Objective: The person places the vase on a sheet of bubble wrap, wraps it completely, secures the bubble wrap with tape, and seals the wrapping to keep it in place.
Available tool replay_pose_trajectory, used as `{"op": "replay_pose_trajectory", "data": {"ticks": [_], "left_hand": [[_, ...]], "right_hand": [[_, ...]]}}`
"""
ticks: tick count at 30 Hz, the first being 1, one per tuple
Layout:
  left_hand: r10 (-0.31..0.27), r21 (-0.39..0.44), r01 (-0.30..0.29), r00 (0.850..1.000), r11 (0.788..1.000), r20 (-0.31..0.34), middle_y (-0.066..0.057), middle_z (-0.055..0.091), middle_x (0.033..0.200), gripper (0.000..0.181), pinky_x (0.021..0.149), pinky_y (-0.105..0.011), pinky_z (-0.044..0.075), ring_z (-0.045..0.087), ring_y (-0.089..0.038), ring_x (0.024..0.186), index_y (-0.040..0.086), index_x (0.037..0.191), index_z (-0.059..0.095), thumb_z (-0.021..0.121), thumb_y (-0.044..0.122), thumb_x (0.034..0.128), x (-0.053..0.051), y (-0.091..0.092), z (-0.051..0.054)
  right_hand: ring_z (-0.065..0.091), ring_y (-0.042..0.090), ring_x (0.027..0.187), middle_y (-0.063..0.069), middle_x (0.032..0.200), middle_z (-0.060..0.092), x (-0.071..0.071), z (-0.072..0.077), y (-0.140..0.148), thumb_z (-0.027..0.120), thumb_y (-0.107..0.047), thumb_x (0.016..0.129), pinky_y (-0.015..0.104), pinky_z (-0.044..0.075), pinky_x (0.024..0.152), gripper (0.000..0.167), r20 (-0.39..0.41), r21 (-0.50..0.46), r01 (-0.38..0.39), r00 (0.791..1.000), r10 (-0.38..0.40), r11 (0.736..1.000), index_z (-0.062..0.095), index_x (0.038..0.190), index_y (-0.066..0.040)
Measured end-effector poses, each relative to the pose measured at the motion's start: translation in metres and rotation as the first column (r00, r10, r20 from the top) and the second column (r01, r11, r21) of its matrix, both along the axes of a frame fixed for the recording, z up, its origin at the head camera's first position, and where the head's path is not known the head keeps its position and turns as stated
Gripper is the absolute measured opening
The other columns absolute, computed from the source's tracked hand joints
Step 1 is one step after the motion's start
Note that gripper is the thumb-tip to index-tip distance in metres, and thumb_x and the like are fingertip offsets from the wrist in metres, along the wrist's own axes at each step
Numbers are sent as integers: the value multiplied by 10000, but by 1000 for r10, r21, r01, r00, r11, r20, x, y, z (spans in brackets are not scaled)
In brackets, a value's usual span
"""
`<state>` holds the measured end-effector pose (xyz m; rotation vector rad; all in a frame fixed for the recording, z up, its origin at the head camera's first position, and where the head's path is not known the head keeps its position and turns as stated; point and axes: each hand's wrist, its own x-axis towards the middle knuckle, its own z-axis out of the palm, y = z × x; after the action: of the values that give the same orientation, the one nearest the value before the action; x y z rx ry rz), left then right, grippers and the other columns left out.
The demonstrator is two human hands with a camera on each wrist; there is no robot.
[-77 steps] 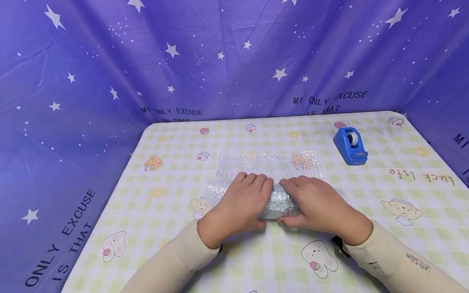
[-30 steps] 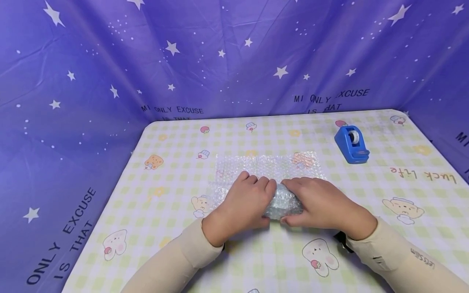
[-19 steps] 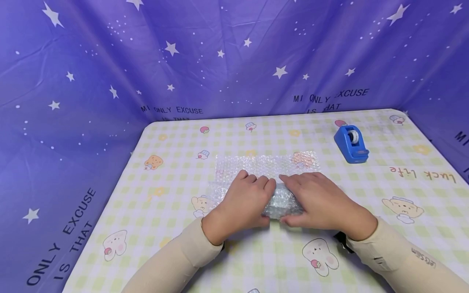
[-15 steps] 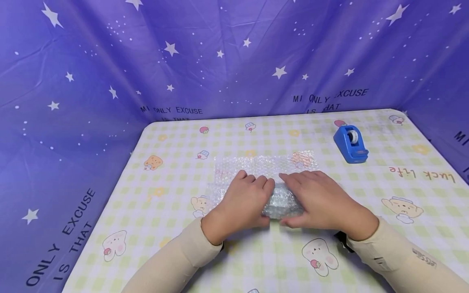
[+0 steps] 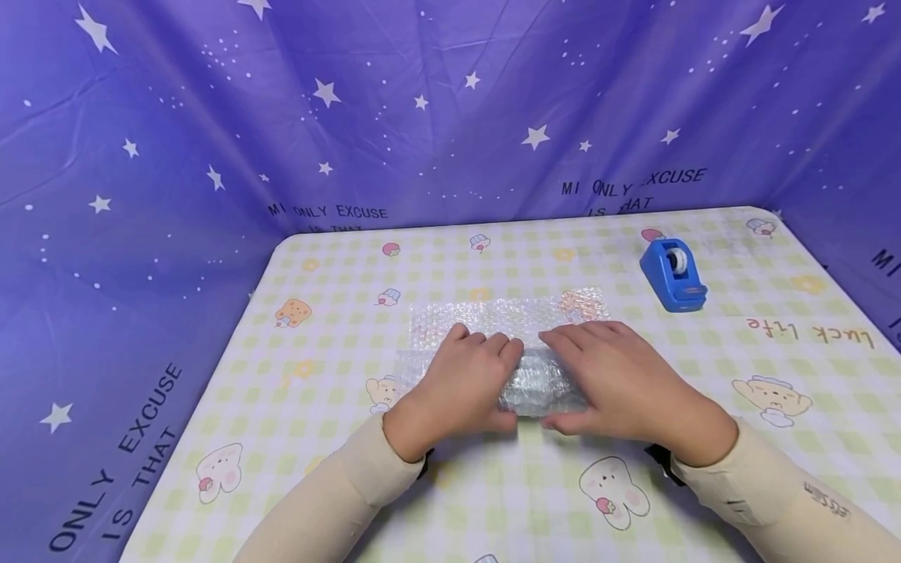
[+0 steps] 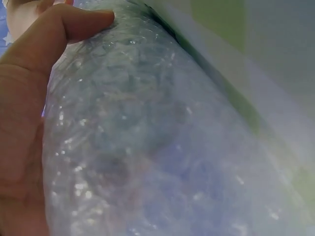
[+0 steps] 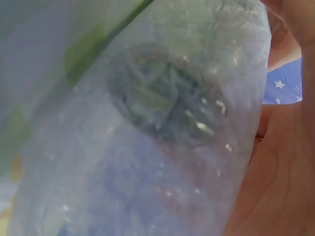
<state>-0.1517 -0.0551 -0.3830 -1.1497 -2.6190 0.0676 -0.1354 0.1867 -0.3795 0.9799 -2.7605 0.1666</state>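
Observation:
A roll of bubble wrap [image 5: 540,385] lies crosswise between the two hands in the head view. Its flat loose end [image 5: 486,317] spreads on the table beyond it. My left hand [image 5: 468,383] grips the roll's left part, fingers over the top and thumb at the near side. The right part is held the same way by my right hand [image 5: 619,383]. Through the layers in the right wrist view shows a dark, round-ended object [image 7: 167,96]; its kind is unclear. The left wrist view has the clear bubble layers [image 6: 128,118] close up, with the left thumb on them.
A blue tape dispenser [image 5: 672,277] with a roll of tape stands at the back right of the table. The table [image 5: 338,453] wears a green checked cloth with cartoon prints. Behind it hangs a purple star-patterned curtain [image 5: 450,117].
Both hands keep hold of the bubble wrap roll. The right hand's fingers have stretched forward a little, and the hands are now slightly farther apart, showing more of the roll. The dispenser stays put.

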Motion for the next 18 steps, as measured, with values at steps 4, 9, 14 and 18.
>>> {"op": "replay_pose_trajectory", "data": {"ticks": [4, 9, 14, 18], "left_hand": [[-3, 13, 3, 1000, 1000, 13, 95, 644, 930, 736, 726, -343, 379, 604, -140, 725, 168, 1160, 644, 793, 613, 593, -2, -1, 2], [-10, 17, 10, 1000, 1000, 9, 90, 641, 912, 722, 706, -340, 388, 614, -142, 718, 167, 1127, 640, 783, 631, 592, -3, -2, 1], [-14, 14, 14, 1000, 1000, 10, 93, 628, 879, 689, 672, -333, 381, 611, -132, 694, 171, 1091, 642, 765, 637, 598, -5, -2, -1], [-9, 9, 9, 1000, 1000, 26, 93, 631, 880, 678, 674, -327, 389, 624, -123, 703, 176, 1085, 642, 758, 636, 601, -6, -3, 0]], "right_hand": [[612, 321, 1267, 80, 1352, 654, 0, 1, -1, 752, -795, 689, 580, 462, 1033, 1067, -1, 2, -9, 1000, 9, 1000, 551, 1442, -66], [619, 318, 1256, 76, 1350, 654, 1, 2, -2, 759, -789, 686, 577, 472, 1018, 1061, -7, 2, -1, 1000, 1, 1000, 551, 1441, -73], [627, 317, 1237, 72, 1326, 662, 2, 1, -2, 786, -764, 674, 574, 478, 1003, 1033, -16, -16, -8, 1000, 8, 1000, 575, 1417, -77], [633, 316, 1214, 69, 1305, 665, 2, 0, -4, 798, -745, 674, 569, 490, 978, 1014, -33, -26, -24, 999, 23, 999, 582, 1408, -81]]}}
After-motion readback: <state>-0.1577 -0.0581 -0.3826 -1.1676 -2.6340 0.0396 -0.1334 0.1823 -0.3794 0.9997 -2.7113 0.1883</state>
